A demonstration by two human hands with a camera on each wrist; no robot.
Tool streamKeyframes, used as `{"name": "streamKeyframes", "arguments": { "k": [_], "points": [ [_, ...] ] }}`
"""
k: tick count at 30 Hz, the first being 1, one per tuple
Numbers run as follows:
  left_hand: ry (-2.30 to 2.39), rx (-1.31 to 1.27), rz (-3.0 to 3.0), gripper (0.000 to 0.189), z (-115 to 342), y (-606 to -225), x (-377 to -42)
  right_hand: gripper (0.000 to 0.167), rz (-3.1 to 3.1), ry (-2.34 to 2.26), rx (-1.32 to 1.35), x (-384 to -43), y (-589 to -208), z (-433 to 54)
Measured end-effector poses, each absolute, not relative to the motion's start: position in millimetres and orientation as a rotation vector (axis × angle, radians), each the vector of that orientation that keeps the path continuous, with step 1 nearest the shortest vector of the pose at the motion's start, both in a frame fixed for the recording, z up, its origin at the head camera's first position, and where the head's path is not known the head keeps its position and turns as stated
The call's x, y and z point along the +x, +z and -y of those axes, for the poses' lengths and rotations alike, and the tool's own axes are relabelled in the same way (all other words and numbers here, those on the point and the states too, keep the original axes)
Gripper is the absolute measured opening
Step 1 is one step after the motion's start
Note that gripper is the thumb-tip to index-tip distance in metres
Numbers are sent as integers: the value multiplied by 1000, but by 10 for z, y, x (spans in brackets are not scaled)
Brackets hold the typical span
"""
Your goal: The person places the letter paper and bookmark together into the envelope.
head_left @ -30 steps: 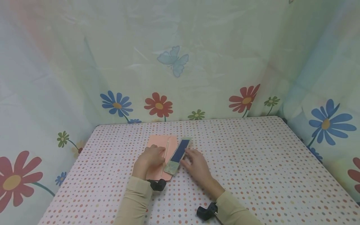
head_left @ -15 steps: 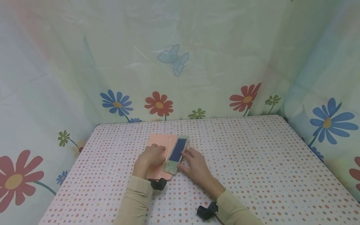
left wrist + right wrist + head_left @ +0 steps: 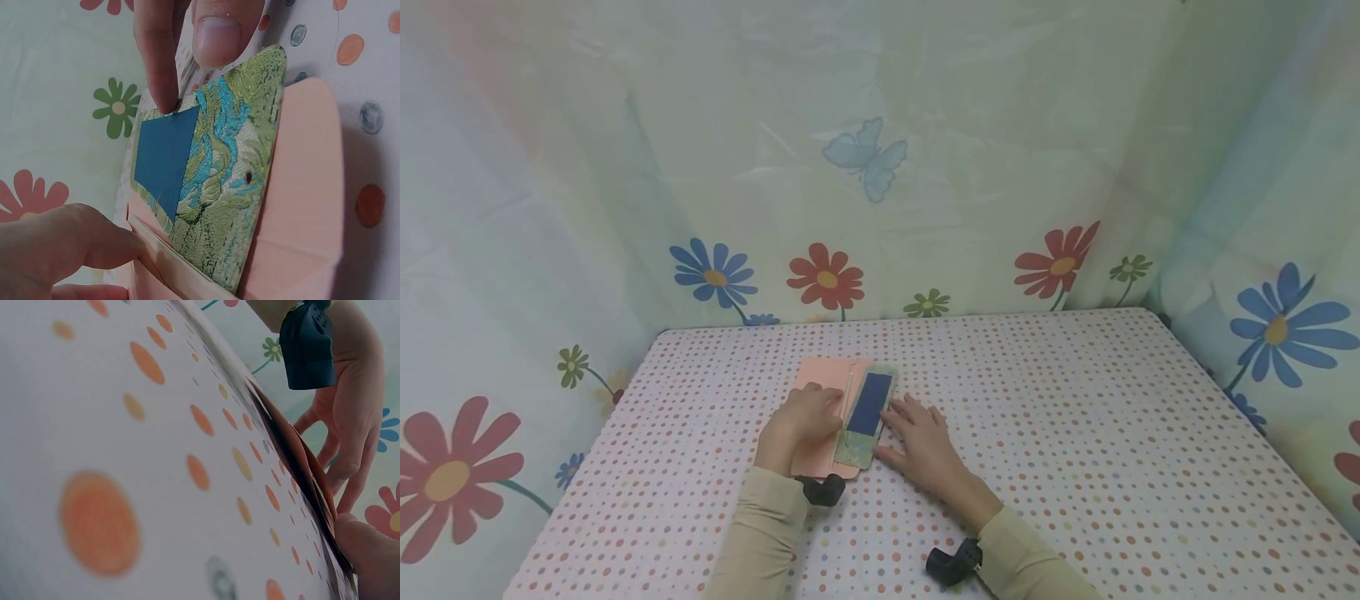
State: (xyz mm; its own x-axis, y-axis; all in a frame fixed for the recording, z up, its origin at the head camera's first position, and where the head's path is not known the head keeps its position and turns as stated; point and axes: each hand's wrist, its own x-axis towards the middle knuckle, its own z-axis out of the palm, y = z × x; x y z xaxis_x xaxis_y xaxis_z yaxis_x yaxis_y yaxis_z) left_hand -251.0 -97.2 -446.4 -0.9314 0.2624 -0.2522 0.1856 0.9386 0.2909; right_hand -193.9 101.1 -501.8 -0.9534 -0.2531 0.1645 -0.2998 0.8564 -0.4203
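A pink paper envelope (image 3: 820, 371) lies on the table under my left hand (image 3: 801, 421), whose thumb and fingers pinch the raised edge of its opening in the left wrist view. Over its right part lies a flat green brocade piece (image 3: 234, 150) with turquoise stitching and a dark blue rectangle (image 3: 870, 404). The brocade piece's left edge runs along the envelope's opening. At its right edge, my right hand (image 3: 925, 446) touches with an extended fingertip (image 3: 165, 100), while the thumb stands close above the border. In the right wrist view the envelope is seen edge-on.
The dotted cloth (image 3: 1037, 400) covers the table and extends to both sides of the hands. A flowered curtain (image 3: 970, 167) rises behind the table and along its sides. Black wrist cameras (image 3: 953, 562) sit on both wrists.
My right hand has moved slightly left, and the brocade piece has slid left with it, lying flatter and further over the envelope. My left hand has kept its place.
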Motion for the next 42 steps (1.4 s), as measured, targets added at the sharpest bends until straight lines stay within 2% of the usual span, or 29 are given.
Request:
{"name": "streamKeyframes", "arguments": {
  "k": [7, 14, 19, 33, 42],
  "points": [
    [425, 280, -2800, 46, 962, -4474, -2484, 52, 2889, 617, 533, -1939, -5028, -1018],
    [401, 378, -2813, 43, 979, -4471, -2489, 32, 2797, 558, 846, -1898, -4968, -1005],
    [355, 435, -2827, 42, 985, -4473, -2502, 36, 2827, 512, 977, -1877, -4988, -994],
    [388, 376, -2815, 44, 996, -4507, -2511, 39, 2905, 601, 1118, -1852, -4964, -1003],
    [377, 367, -2814, 46, 980, -4505, -2530, 43, 2827, 568, 898, -1898, -5032, -1005]
  ]
}}
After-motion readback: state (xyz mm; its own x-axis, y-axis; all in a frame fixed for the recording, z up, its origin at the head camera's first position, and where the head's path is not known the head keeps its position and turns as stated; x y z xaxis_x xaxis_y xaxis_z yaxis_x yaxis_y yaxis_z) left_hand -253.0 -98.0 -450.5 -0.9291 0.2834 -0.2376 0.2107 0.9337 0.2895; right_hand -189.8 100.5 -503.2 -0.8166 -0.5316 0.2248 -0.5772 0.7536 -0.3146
